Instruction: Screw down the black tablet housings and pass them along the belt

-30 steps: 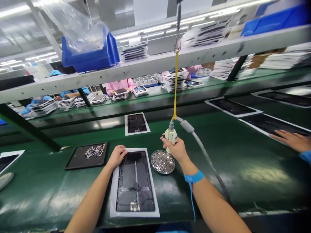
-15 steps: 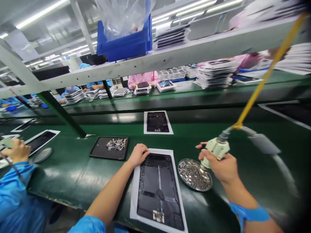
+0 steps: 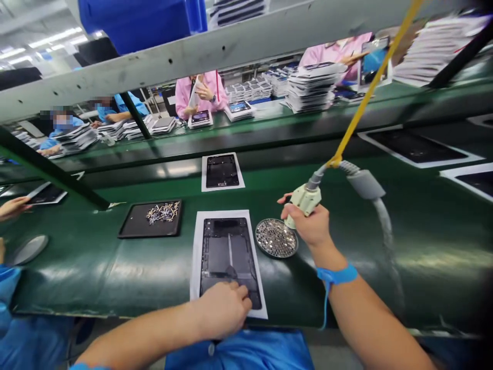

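Note:
In front of me a dark tablet shell (image 3: 219, 246) lies on a white sheet (image 3: 195, 246). My left hand (image 3: 227, 308) rests over the shell's lower end, fingers curled down; whatever they may pinch is hidden. Wrapped in my right hand (image 3: 311, 223) is a pale green electric screwdriver (image 3: 304, 202), hung from a yellow strap (image 3: 372, 85). Its lower end points down at the near right part of a round dish (image 3: 275, 237) full of small shiny pieces. Whether its tip touches them I cannot tell. A blue band circles my right wrist.
To the left stands a black tray (image 3: 133, 218) with a heap of small metal parts (image 3: 164, 211). Another tablet shell (image 3: 222, 171) lies further back. A grey cable (image 3: 365, 185) hangs at the right. A shelf beam (image 3: 154, 67) crosses above. Co-workers sit across and at the left.
My left hand has moved from the tablet shell's top left corner to its lower end. The screwdriver stays in my right hand over the dish. My view has shifted down and right.

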A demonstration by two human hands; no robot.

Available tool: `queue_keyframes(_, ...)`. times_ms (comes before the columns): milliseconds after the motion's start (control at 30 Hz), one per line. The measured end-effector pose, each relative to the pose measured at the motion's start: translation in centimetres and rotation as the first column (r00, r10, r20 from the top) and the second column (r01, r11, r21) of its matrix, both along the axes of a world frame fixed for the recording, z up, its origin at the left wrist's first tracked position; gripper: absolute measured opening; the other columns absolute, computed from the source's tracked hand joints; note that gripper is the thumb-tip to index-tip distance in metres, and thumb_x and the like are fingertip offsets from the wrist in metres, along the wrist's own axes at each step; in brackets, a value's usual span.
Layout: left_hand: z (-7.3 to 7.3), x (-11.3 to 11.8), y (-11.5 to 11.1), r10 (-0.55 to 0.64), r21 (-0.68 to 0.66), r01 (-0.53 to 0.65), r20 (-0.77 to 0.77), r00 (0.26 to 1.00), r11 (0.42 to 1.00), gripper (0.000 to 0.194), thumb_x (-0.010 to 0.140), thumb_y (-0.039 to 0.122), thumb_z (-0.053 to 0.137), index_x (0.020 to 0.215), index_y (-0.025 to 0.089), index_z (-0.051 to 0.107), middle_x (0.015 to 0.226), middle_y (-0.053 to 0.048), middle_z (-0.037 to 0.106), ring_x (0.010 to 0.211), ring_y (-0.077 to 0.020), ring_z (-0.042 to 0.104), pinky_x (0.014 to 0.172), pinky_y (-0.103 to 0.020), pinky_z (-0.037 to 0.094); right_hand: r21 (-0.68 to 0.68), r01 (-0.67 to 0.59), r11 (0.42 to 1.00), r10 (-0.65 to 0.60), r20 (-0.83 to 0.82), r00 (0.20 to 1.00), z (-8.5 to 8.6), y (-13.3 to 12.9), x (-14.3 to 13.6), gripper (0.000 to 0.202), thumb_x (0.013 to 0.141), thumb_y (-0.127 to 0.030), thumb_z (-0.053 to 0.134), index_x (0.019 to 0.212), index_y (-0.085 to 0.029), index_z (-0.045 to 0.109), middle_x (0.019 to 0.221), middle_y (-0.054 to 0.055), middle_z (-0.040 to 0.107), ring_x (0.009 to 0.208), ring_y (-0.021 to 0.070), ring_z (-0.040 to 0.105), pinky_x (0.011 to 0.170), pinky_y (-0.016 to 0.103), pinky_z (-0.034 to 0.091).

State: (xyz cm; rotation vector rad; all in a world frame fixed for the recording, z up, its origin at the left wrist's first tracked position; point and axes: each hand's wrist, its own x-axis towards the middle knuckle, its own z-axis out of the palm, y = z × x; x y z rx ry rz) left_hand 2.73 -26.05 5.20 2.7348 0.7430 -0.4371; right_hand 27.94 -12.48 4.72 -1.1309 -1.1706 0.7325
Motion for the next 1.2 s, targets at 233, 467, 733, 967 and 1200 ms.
queue_keyframes(233,-0.7,1.6,-0.3,-0.031,0.11,0.039,-0.077,0.997,0.993,0.015,0.095,0.012,0.057,0.102,0.013,0.07,0.093,-0.014,0.074,0.08,-0.027,0.072,0.059,-0.038,0.054,0.028,-0.004,1.0,0.004,0.018,1.0,-0.7,0.4,0.1,0.026,0.078,-0.039,0.074,0.091,-0.017,0.072,0.063,0.002,0.07,0.051,0.0158,0.062,0.051,0.03,0.052)
queue_keyframes(467,-2.0,2.5,-2.2,-0.002,0.07,-0.007,0.121,0.993,0.998,0.012,0.094,0.02,0.057,0.093,0.022,0.068,0.088,-0.016,0.074,0.073,-0.0286,0.071,0.053,-0.044,0.056,0.03,0.022,0.999,-0.024,0.061,0.998,-0.4,0.1,0.1,0.028,0.077,-0.044,0.074,0.085,-0.018,0.073,0.063,0.003,0.071,0.054,0.0181,0.064,0.055,0.031,0.055)
queue_keyframes(733,0.5,-8.5,4.5,0.438,0.035,-0.466,0.286,0.852,0.884,0.011,0.09,0.033,0.068,0.094,0.025,0.075,0.092,-0.003,0.077,0.083,-0.0209,0.073,0.071,-0.029,0.054,0.006,0.049,0.999,-0.049,0.06,0.997,-0.9,0.0,0.2,0.027,0.076,-0.045,0.076,0.072,-0.019,0.07,0.074,0.007,0.074,0.064,0.0196,0.066,0.058,0.031,0.055)
queue_keyframes(967,3.1,-23.3,13.8,0.919,0.223,-0.936,0.231,0.321,0.271,0.017,0.091,0.018,0.061,0.086,0.019,0.077,0.095,-0.01,0.078,0.093,-0.0243,0.071,0.085,-0.029,0.048,0.002,0.057,0.998,-0.057,0.101,0.993,-1.1,0.0,0.5,0.026,0.074,-0.046,0.075,0.068,-0.021,0.07,0.071,0.006,0.071,0.066,0.0218,0.066,0.063,0.035,0.053)
queue_keyframes(1200,0.2,-24.7,15.8,0.963,0.167,-0.974,0.197,0.186,0.153,0.016,0.085,0.028,0.069,0.072,0.019,0.073,0.077,-0.007,0.075,0.078,-0.022,0.069,0.071,-0.027,0.045,0.027,0.077,0.997,-0.08,0.12,0.99,-1.2,0.1,0.6,0.028,0.074,-0.046,0.074,0.064,-0.022,0.068,0.075,0.008,0.073,0.073,0.025,0.069,0.068,0.037,0.054)
